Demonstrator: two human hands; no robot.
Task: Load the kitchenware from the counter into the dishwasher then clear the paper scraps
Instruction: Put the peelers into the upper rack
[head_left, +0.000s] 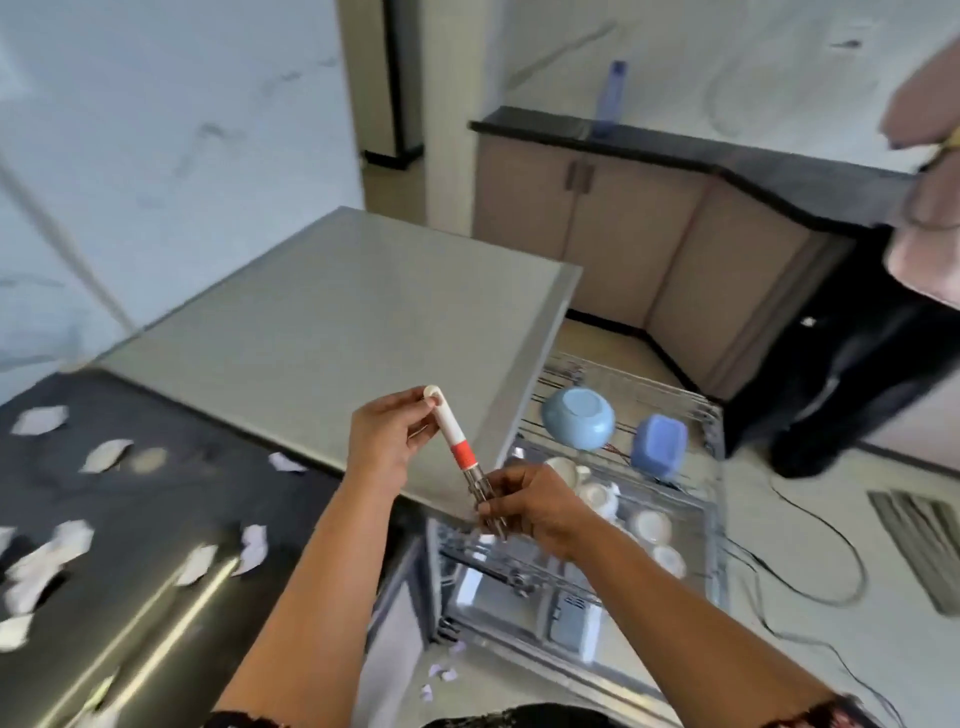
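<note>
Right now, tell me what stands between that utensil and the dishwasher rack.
Nothing visible. Both hands, left hand and right hand, hold the red-and-white utensil directly over the pulled-out rack. The blue bowl, blue container and white cups sit farther back.

A home kitchen. A dark tabletop (156, 519) runs along marbled wall tiles (156, 130), beige cupboards (597, 234) stand under a second black counter (753, 171), and a pulled-out dishwasher rack (711, 519) holds a blue bowl (577, 418) and white cups (597, 493).

The right hand (530, 506) hides the utensil's (457, 441) blurred metal end.
</note>
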